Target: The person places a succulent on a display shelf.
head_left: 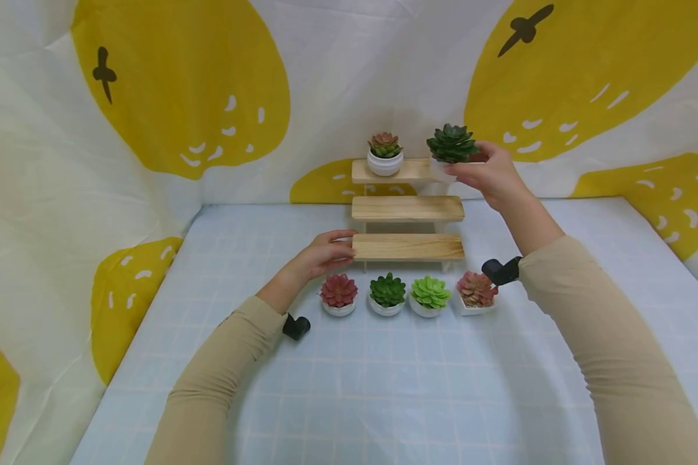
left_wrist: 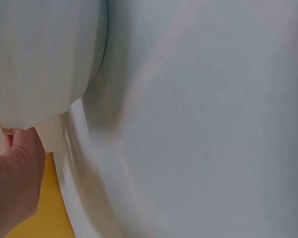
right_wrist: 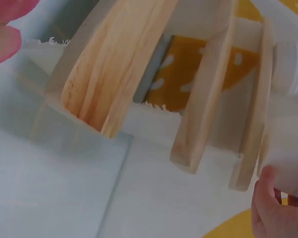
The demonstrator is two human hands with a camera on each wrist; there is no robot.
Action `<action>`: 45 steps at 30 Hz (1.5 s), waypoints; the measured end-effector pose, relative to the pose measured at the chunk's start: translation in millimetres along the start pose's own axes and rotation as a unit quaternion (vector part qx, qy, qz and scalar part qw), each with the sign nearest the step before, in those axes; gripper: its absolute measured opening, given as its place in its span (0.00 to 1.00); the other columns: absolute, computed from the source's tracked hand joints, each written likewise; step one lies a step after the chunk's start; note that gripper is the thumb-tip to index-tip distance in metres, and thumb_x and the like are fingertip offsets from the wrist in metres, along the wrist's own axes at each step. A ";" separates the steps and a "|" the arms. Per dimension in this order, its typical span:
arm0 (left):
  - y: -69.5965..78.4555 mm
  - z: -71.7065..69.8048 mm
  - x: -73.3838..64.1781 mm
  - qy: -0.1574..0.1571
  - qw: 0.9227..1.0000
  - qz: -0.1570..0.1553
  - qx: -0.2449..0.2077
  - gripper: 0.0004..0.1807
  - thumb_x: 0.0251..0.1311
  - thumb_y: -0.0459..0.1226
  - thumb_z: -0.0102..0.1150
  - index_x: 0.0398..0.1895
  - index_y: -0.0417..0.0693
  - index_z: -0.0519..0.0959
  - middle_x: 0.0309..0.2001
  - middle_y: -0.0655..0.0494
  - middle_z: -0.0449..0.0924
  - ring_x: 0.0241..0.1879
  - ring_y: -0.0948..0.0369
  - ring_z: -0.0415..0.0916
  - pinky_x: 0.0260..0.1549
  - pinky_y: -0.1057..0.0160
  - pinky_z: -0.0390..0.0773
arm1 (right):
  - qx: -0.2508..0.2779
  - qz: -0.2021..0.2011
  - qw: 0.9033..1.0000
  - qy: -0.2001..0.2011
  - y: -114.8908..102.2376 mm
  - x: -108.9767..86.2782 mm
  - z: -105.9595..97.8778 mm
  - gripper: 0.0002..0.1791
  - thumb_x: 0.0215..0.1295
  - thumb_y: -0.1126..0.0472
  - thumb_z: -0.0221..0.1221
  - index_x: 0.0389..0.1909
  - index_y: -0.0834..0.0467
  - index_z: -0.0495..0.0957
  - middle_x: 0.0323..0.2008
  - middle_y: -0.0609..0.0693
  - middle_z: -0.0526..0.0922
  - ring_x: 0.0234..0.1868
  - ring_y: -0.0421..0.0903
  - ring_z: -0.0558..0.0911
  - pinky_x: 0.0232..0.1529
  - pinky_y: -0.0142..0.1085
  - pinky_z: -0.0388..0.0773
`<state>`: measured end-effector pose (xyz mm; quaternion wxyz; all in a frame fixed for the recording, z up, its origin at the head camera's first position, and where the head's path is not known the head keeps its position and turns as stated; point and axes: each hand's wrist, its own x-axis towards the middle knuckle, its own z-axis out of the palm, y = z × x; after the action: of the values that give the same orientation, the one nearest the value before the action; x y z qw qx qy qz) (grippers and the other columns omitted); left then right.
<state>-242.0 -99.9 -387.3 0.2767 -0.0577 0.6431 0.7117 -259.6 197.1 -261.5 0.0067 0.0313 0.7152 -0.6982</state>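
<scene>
My right hand (head_left: 491, 173) grips the white pot of a dark green artificial succulent (head_left: 452, 143) at the right end of the top tier. In the right wrist view, the fingers and thumb hold that white pot (right_wrist: 288, 153) close against the top board. Down at the left end of the bottom tier, my left hand (head_left: 326, 254) holds the edge of the three-tier wooden display stand (head_left: 407, 247). A reddish-green succulent in a round white pot (head_left: 385, 163) stands on the top tier's left side.
Before the stand, a row of potted succulents sits on the pale checked cloth: dark red (head_left: 338, 292), green (head_left: 387, 290), light green (head_left: 430, 294) and pink in a square pot (head_left: 475, 290). A lemon-print curtain (head_left: 337, 77) hangs behind.
</scene>
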 end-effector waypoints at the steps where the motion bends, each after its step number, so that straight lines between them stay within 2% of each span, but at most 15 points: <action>1: 0.0 -0.1 0.0 0.001 1.000 0.000 0.000 0.30 0.59 0.23 0.52 0.66 0.44 0.64 0.63 0.45 0.63 0.39 0.62 0.73 0.31 0.70 0.78 | -0.001 0.003 1.000 0.003 0.3 1.0 2.4 0.36 0.50 0.69 0.67 0.60 0.63 0.63 0.44 0.51 0.65 0.40 0.43 0.74 0.48 0.34 0.74; 5: 0.1 -0.1 0.1 0.001 1.000 -0.001 0.003 0.30 0.59 0.24 0.52 0.66 0.44 0.64 0.64 0.45 0.63 0.40 0.61 0.72 0.32 0.70 0.79 | -0.007 0.014 1.000 0.020 2.4 6.1 10.2 0.38 0.51 0.68 0.67 0.64 0.62 0.61 0.44 0.50 0.64 0.42 0.44 0.72 0.54 0.38 0.70; 8: 0.1 -0.1 0.3 -0.001 1.000 0.000 0.006 0.30 0.59 0.24 0.52 0.67 0.44 0.63 0.64 0.45 0.63 0.41 0.60 0.72 0.34 0.69 0.79 | -0.006 0.015 0.999 0.030 4.0 10.3 13.6 0.38 0.52 0.67 0.67 0.64 0.61 0.61 0.42 0.50 0.63 0.42 0.44 0.71 0.55 0.37 0.70; 16: -0.5 0.2 0.2 0.001 1.000 0.000 0.002 0.30 0.59 0.24 0.52 0.66 0.44 0.64 0.63 0.45 0.64 0.39 0.61 0.73 0.33 0.69 0.79 | -0.008 0.017 0.999 0.049 4.4 16.5 20.2 0.37 0.51 0.66 0.67 0.62 0.60 0.63 0.40 0.49 0.62 0.41 0.44 0.67 0.51 0.32 0.74; 23: -1.4 0.1 0.9 0.001 1.000 0.000 0.006 0.30 0.59 0.24 0.53 0.67 0.44 0.64 0.64 0.46 0.64 0.40 0.61 0.73 0.33 0.69 0.79 | -0.016 0.012 0.998 0.052 3.1 17.9 24.6 0.38 0.52 0.67 0.67 0.64 0.61 0.62 0.39 0.49 0.61 0.39 0.43 0.66 0.42 0.26 0.77; 35: -1.5 0.9 2.0 0.005 1.000 -0.001 0.005 0.30 0.58 0.23 0.53 0.66 0.45 0.65 0.63 0.45 0.65 0.39 0.61 0.73 0.34 0.68 0.79 | -0.028 0.009 0.998 0.057 0.7 19.3 27.0 0.35 0.52 0.66 0.67 0.62 0.60 0.64 0.37 0.49 0.61 0.37 0.43 0.68 0.50 0.32 0.75; 39: -1.4 1.2 1.7 0.007 1.000 0.000 0.005 0.30 0.58 0.24 0.53 0.66 0.45 0.65 0.62 0.45 0.65 0.38 0.61 0.73 0.34 0.68 0.79 | -0.028 0.017 0.998 0.059 -0.4 19.7 27.1 0.37 0.52 0.66 0.67 0.64 0.60 0.62 0.38 0.49 0.61 0.38 0.43 0.67 0.55 0.37 0.72; 45: -1.6 1.3 0.3 0.007 1.000 0.001 0.009 0.30 0.59 0.23 0.53 0.66 0.45 0.64 0.62 0.44 0.65 0.37 0.62 0.74 0.37 0.68 0.79 | -0.044 0.025 0.997 0.052 -0.8 19.9 26.5 0.42 0.53 0.64 0.66 0.68 0.59 0.57 0.42 0.49 0.62 0.42 0.44 0.66 0.57 0.38 0.71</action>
<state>-241.1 -98.6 -388.6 0.2722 -0.0596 0.6510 0.7060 -280.4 171.3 -262.4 -0.0118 0.0854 0.7433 -0.6634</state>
